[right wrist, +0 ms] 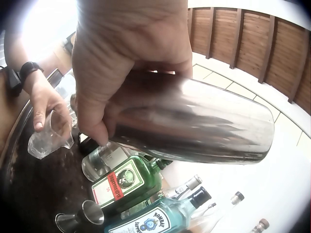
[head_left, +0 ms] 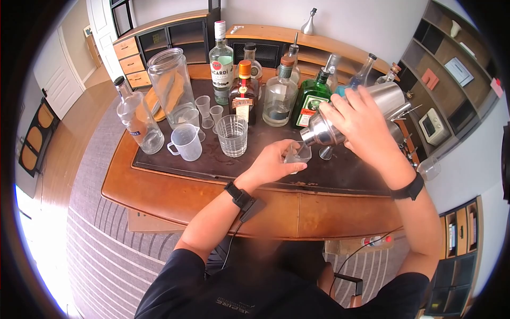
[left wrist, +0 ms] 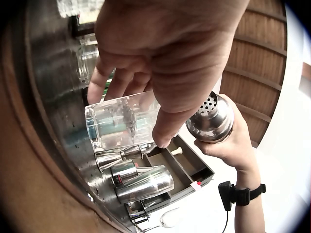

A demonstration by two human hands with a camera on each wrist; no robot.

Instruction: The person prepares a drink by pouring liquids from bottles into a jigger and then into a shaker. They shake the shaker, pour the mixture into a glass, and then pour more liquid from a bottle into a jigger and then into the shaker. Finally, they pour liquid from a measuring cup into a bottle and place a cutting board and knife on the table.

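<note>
Right grip (right wrist: pixel 131 56) around tilted shaker (right wrist: pixel 204 121)

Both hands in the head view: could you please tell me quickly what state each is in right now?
Left hand: holding a small, clear, angular glass.
Right hand: gripping a silver metal cocktail shaker, tilted.

We can't make out the small print (head_left: pixel 236 307) on the shirt (head_left: pixel 186 290), too tiny. Right hand (head_left: pixel 358 122) covers part of the shaker (head_left: pixel 390 95), and the right-wrist view cuts off the blue bottle (right wrist: pixel 158 218).
</note>
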